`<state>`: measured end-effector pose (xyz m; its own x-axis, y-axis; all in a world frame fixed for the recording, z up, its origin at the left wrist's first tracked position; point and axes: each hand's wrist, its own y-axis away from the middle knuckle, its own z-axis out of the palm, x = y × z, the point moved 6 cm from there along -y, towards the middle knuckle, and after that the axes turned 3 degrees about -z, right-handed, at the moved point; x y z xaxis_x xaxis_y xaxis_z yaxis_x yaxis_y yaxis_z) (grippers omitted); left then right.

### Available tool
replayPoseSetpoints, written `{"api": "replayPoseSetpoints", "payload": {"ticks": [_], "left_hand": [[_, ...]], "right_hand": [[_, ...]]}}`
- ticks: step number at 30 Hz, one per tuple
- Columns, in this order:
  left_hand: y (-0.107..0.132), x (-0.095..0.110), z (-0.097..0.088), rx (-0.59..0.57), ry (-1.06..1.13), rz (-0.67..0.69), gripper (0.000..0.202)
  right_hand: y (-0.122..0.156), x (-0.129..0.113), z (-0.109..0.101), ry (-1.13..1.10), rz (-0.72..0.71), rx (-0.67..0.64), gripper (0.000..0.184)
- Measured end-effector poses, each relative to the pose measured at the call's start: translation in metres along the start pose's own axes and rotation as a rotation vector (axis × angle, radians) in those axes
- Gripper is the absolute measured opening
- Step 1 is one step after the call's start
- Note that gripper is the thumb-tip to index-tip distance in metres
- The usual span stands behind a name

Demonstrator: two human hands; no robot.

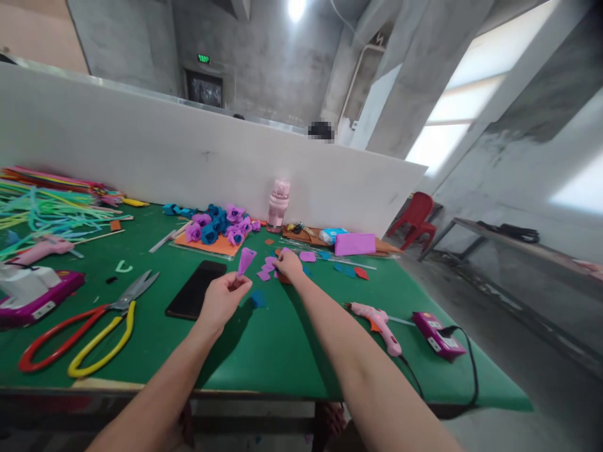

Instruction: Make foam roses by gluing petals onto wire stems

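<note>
"What is the left hand (222, 298) doing?"

"Thumb and fingers are pinched together on the narrow end of a purple cone (247, 258), which stands up, slightly tilted, over the middle of the green table (282, 351). The fingertips cover its lower tip. I can't tell whether it's paper or felt."

"And the right hand (289, 267)?"

"It reaches farther in, its fingertips down among loose purple pieces (267, 268). The hand hides some of them, so I can't tell whether it grips one."

"What about the phone (196, 289)?"

"It's just left of the left hand; the wrist covers its near right corner, and the screen is dark."

"Anything cut off on the left?"

"The bundle of coloured strips (42, 210) runs out of view there, and so does a magenta power strip (70, 284) with white plugs. The scissors (125, 298) show whole, blades apart."

"And on the right?"

"A pink glue gun (374, 319) lies partly over something orange that I can't identify. Its cord drops past the near edge."

"Far side?"

"Blue and purple flowers (217, 223) overlap too closely to count. Beyond the white partition (211, 157), only the top of a head (321, 130) shows, blurred into blocks."
</note>
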<state>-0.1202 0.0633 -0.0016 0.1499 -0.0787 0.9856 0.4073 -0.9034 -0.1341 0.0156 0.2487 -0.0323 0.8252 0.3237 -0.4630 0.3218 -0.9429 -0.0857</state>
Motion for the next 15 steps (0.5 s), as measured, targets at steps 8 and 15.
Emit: {"api": "replayPoseSetpoints", "payload": {"ticks": [8, 15], "left_hand": [[-0.001, 0.0, 0.0, -0.005, 0.009, -0.007, 0.016], [0.004, 0.003, 0.007, -0.006, 0.125, -0.096, 0.028]], "right_hand": [[0.017, -0.004, -0.014, -0.337, -0.063, 0.084, 0.007], [0.099, -0.015, -0.039, -0.799, -0.15, -0.026, 0.03]]}}
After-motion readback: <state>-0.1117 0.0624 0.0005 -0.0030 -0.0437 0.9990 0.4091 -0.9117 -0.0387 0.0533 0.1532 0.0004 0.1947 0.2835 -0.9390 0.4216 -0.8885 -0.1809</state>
